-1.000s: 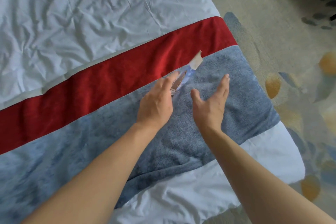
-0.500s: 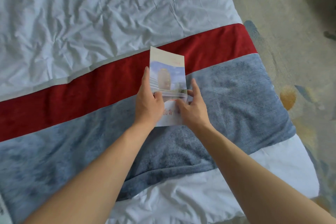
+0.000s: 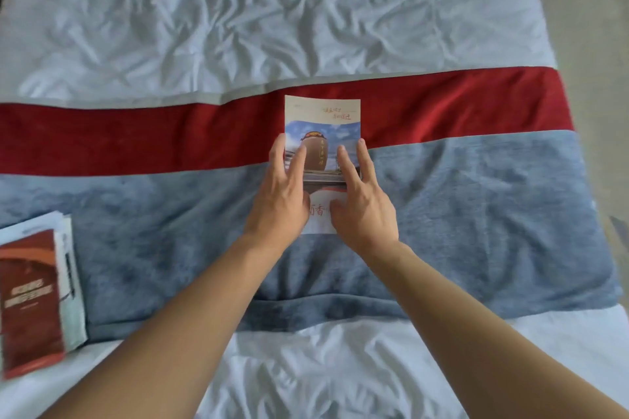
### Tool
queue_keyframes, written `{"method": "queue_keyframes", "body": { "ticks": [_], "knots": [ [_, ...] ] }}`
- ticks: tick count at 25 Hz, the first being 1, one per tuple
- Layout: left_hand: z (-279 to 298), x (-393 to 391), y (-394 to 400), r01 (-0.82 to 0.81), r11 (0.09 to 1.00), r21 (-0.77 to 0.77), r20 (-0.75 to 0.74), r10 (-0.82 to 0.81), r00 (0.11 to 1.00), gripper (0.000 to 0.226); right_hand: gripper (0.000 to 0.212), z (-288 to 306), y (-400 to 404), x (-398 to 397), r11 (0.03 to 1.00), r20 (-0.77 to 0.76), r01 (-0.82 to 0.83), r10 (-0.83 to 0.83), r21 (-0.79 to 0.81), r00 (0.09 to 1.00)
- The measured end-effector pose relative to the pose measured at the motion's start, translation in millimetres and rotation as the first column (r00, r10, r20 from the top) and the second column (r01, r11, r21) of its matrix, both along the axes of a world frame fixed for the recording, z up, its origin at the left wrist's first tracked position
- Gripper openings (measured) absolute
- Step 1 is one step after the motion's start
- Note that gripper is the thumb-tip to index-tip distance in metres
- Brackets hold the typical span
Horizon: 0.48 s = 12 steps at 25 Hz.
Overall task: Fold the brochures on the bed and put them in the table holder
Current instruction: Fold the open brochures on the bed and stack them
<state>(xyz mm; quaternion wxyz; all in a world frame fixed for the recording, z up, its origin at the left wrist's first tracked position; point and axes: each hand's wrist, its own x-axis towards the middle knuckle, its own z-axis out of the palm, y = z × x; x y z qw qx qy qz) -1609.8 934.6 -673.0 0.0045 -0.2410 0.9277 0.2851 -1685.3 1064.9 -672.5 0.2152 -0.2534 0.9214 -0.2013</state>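
Folded brochure [image 3: 322, 119] lies flat at frame centre, straddling red band [image 3: 136, 139] and blue-grey runner [image 3: 476, 214] of bed [image 3: 238, 10]. Left hand [image 3: 280, 194] open, fingers spread, pressing brochure's left edge. Right hand [image 3: 362, 200] open, fingers flat on right side. Stack of other brochures [image 3: 34, 296], red cover on top, lower left of frame, on runner edge.

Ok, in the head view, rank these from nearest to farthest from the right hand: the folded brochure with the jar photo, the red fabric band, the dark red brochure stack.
1. Folded brochure with the jar photo: under the right hand, touching.
2. Red fabric band: just beyond the fingertips.
3. Dark red brochure stack: far left edge of the bed.
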Motion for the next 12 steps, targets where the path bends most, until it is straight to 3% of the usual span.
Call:
{"method": "queue_keyframes", "body": {
  "ticks": [12],
  "knots": [
    [10.4,176.4,-145.4,-0.194,0.98,-0.054,0.039,0.196,0.98,0.075,0.076,2.9,-162.4,153.9,0.97,0.014,-0.242,0.242,-0.001,0.97]
  ]
}}
